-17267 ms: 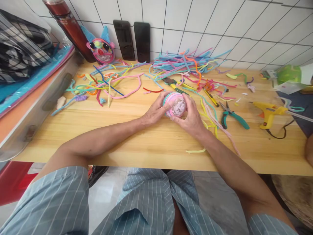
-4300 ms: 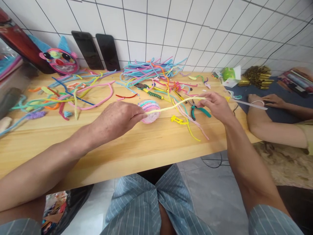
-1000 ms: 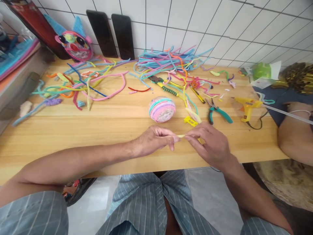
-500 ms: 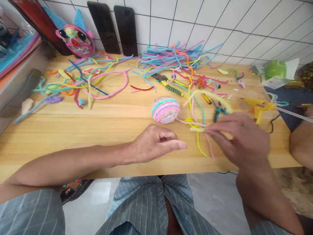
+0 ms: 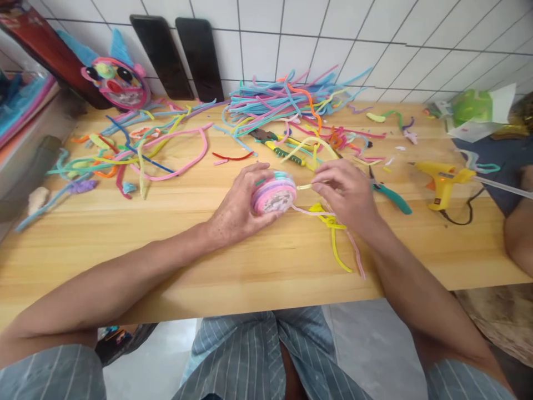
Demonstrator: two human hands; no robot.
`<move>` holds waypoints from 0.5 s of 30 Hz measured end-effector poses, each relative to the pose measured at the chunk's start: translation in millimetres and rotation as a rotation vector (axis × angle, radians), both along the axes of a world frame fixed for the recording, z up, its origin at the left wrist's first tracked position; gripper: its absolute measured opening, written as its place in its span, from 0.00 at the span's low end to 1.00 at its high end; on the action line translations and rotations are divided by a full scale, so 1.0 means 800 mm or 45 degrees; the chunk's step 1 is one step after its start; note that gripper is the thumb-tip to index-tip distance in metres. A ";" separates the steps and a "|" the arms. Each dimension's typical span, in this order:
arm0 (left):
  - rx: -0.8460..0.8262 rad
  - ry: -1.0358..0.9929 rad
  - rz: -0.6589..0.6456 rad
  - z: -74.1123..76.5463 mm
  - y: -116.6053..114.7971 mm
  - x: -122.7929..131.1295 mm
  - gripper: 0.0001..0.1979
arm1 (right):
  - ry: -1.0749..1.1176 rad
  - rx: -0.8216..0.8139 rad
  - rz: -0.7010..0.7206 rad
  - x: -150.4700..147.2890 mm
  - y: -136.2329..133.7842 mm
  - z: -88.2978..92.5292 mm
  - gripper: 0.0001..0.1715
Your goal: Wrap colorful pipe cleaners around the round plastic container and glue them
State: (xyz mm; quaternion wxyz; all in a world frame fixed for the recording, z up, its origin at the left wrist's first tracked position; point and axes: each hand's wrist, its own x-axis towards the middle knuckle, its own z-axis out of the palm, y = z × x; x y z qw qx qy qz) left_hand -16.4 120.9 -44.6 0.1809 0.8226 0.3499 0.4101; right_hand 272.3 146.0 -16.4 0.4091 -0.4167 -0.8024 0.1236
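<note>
My left hand (image 5: 235,208) is wrapped round a small round container (image 5: 273,194) banded with pink, lilac and teal pipe cleaners. A pale pink strand (image 5: 310,211) trails from its right side along the tabletop. Between the thumb and fingers of my right hand (image 5: 347,189) is a pale yellow pipe cleaner (image 5: 305,188). Its short end points left, close to the container, and its long part arches up behind the hand. Whether that end touches the container I cannot tell. Beneath my right hand lies a bundle of bright yellow pipe cleaners (image 5: 331,219).
Green-and-yellow pliers (image 5: 287,154) and teal-handled pliers (image 5: 393,198) lie beyond my hands. A yellow glue gun (image 5: 443,180) stands at right. Pipe cleaners pile up by the tiled wall (image 5: 287,100) and at left. Two phones (image 5: 202,58) and a decorated animal figure (image 5: 119,83) lean there.
My left hand has moved up and taken hold of the banded container. My right hand has come left and up with the pale yellow pipe cleaner, bringing its end near the container.
</note>
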 end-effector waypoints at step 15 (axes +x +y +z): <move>0.211 -0.082 0.132 -0.019 0.002 0.001 0.42 | -0.237 -0.468 -1.220 0.177 -0.051 0.036 0.09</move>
